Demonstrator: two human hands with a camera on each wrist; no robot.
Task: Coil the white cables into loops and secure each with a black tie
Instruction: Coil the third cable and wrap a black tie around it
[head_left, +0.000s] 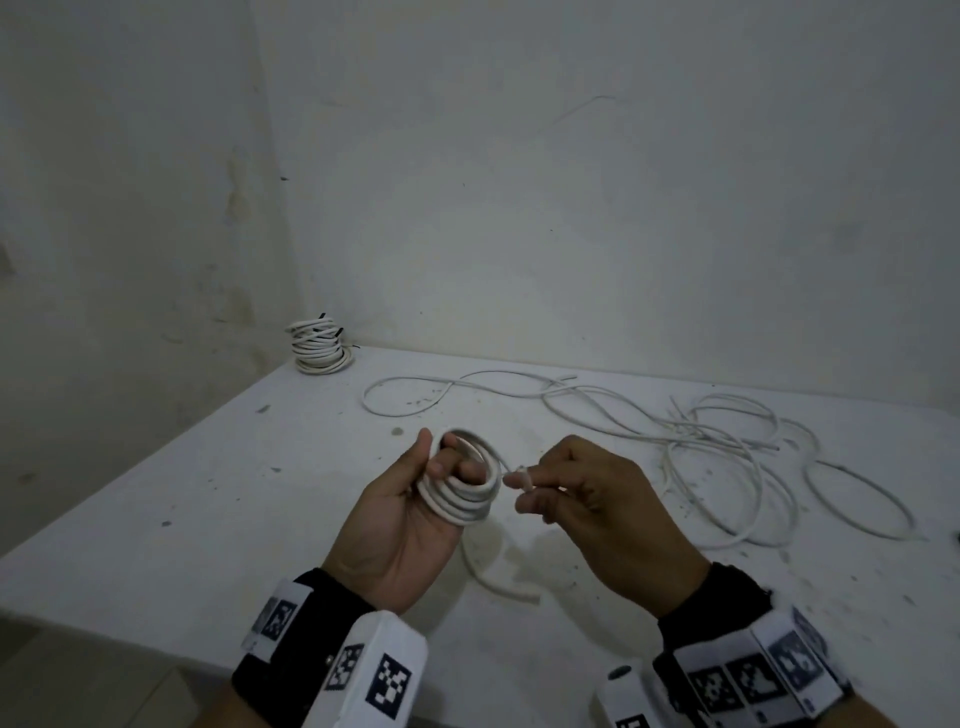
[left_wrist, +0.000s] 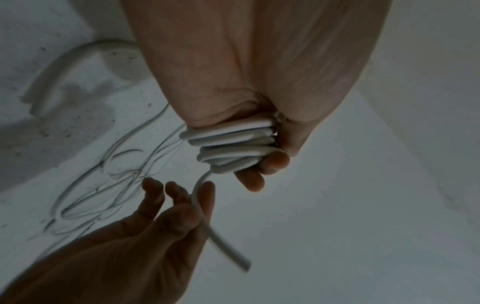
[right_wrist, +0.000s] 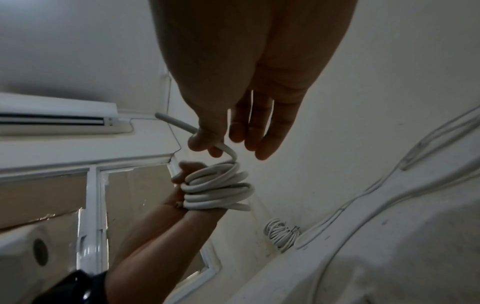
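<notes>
The left hand (head_left: 410, 512) gripped a round coil of smooth white cable (head_left: 460, 493) above the speckled white table (head_left: 208, 493); the right hand (head_left: 587, 493) pinched its free end (head_left: 521, 475). Farther back lay loose white cables (head_left: 727, 441) and stacked tied coils (head_left: 318, 345).

You face a white bench (head_left: 218, 493), speckled with dark marks, set into a corner of stained, cracked white walls (head_left: 519, 182). An air conditioner (right_wrist: 59, 119) is mounted above a white-framed window (right_wrist: 91, 205). Lighting is dim.
</notes>
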